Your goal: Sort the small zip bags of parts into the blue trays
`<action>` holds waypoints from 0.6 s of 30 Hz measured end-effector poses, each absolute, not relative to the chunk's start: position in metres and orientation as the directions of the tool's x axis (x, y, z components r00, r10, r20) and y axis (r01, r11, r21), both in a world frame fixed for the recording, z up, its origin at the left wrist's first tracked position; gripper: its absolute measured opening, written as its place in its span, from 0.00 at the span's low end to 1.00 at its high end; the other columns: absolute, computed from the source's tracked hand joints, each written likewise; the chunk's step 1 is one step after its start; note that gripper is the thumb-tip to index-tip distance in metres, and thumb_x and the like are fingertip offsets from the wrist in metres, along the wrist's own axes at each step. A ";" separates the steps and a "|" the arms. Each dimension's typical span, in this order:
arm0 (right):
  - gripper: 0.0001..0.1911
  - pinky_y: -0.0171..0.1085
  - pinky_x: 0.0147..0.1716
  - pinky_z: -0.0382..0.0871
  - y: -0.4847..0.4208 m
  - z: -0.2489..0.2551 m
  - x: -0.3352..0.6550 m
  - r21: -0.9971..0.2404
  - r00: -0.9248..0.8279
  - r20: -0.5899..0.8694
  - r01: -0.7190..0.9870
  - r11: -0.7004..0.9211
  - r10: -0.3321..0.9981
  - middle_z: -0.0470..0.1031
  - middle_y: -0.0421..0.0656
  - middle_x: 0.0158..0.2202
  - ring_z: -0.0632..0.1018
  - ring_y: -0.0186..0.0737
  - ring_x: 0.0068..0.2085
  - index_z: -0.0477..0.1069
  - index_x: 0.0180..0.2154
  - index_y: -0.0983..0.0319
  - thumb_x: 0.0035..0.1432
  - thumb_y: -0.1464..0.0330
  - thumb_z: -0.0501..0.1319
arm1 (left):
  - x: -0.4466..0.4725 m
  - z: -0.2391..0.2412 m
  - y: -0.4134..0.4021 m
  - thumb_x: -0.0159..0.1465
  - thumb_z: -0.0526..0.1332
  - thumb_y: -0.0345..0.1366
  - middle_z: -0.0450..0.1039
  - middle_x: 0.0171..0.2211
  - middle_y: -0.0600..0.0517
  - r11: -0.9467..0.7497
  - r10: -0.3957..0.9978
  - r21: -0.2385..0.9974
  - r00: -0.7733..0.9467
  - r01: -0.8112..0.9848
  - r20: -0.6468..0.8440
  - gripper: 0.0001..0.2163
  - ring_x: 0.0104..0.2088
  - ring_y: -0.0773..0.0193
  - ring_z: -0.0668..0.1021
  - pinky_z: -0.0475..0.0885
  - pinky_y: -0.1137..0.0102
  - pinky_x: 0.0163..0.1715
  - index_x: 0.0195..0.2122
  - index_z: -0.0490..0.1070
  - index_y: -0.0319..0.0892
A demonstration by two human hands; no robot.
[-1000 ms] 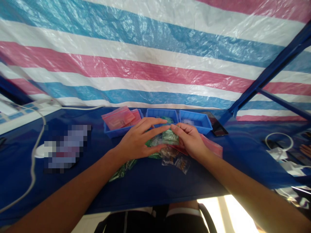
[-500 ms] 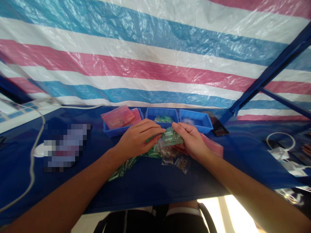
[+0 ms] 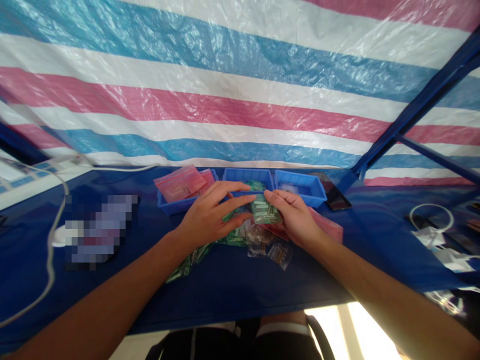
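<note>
Pinching a small green bag [image 3: 266,211] in the right hand [image 3: 291,212], over the desk [image 3: 232,287]
Got the left hand [image 3: 208,212] spread at the bag's left edge, can't tell if touching. Seeing a pile of green packets [image 3: 236,238] below, clear packets [image 3: 280,254] on the near side, then three blue bins [image 3: 247,173] along the far side, with pink bags [image 3: 180,183] in the left one.

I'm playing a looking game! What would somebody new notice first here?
Probably the big red, white and blue striped sheet behind the table. Next, the green packet pinched in the right hand, with the left hand spread close by. Beyond them, pink bags lie in the leftmost blue bin.
</note>
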State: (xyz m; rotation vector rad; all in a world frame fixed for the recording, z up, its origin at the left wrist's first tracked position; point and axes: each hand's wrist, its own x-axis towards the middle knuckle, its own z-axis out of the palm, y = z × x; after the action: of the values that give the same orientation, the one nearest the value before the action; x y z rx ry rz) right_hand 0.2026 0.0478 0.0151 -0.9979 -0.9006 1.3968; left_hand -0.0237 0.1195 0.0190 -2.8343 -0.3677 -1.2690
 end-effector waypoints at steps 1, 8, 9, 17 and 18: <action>0.26 0.32 0.19 0.63 0.048 0.016 0.202 -0.939 -0.008 -0.080 -0.336 -0.078 0.997 0.65 0.33 0.22 0.63 0.29 0.20 0.70 0.29 0.60 0.56 0.48 0.76 | -0.024 0.019 0.119 0.71 0.69 0.36 0.77 0.60 0.41 -0.973 0.204 0.081 0.643 0.215 0.738 0.20 0.59 0.53 0.80 0.78 0.55 0.59 0.63 0.74 0.47; 0.27 0.32 0.16 0.50 0.045 0.016 0.200 -0.974 -0.089 -0.051 -0.216 -0.069 0.995 0.60 0.32 0.20 0.57 0.28 0.18 0.68 0.29 0.58 0.59 0.45 0.73 | -0.026 0.018 0.117 0.74 0.64 0.31 0.82 0.47 0.46 -0.977 0.208 0.114 0.663 0.183 0.719 0.14 0.47 0.61 0.83 0.80 0.64 0.51 0.59 0.77 0.46; 0.26 0.33 0.17 0.50 0.045 0.016 0.200 -0.976 -0.086 -0.051 -0.209 -0.068 0.995 0.61 0.32 0.21 0.57 0.29 0.19 0.68 0.30 0.58 0.59 0.45 0.73 | -0.026 0.018 0.117 0.74 0.64 0.31 0.82 0.47 0.46 -0.976 0.214 0.125 0.658 0.180 0.722 0.13 0.46 0.61 0.83 0.80 0.65 0.50 0.58 0.77 0.45; 0.24 0.35 0.22 0.58 0.042 0.021 0.203 -0.996 -0.013 0.083 -0.046 0.083 0.996 0.70 0.36 0.28 0.66 0.34 0.23 0.79 0.45 0.55 0.65 0.42 0.65 | -0.025 0.019 0.115 0.74 0.64 0.30 0.83 0.42 0.47 -0.961 0.273 0.170 0.634 0.219 0.724 0.09 0.41 0.62 0.83 0.77 0.68 0.44 0.53 0.77 0.41; 0.24 0.36 0.22 0.58 0.041 0.022 0.204 -0.995 -0.018 0.097 -0.032 0.096 0.995 0.71 0.36 0.28 0.66 0.35 0.23 0.80 0.45 0.55 0.66 0.42 0.65 | -0.025 0.020 0.115 0.74 0.64 0.30 0.83 0.41 0.47 -0.959 0.278 0.173 0.631 0.223 0.724 0.08 0.40 0.62 0.82 0.77 0.68 0.43 0.53 0.77 0.40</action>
State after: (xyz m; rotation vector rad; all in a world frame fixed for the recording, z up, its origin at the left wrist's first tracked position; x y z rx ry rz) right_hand 0.2040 0.0413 0.0224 -1.1056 -1.2443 1.1665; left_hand -0.0251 0.1149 0.0196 -2.8969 -0.4459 -1.3051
